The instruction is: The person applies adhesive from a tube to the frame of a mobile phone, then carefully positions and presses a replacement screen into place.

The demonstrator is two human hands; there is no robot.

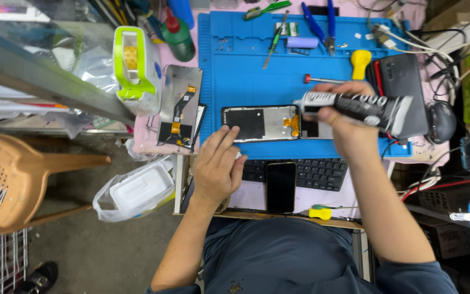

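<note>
Right hand [344, 117] grips glue tube [354, 106], nozzle over phone frame [261, 123]. Left hand [218, 163], fingers [225, 137] extended, steadies frame's near edge on blue mat [235, 60]; cluttered workbench.

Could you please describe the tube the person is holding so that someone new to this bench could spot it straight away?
Start at the blue mat covering the bench top. Near its right edge, the right hand grips a black tube lying sideways, its nozzle pointing left over the opened phone frame that the left hand steadies. Unlike the slim tools nearby, it is fat, soft, and black with white print.
</note>
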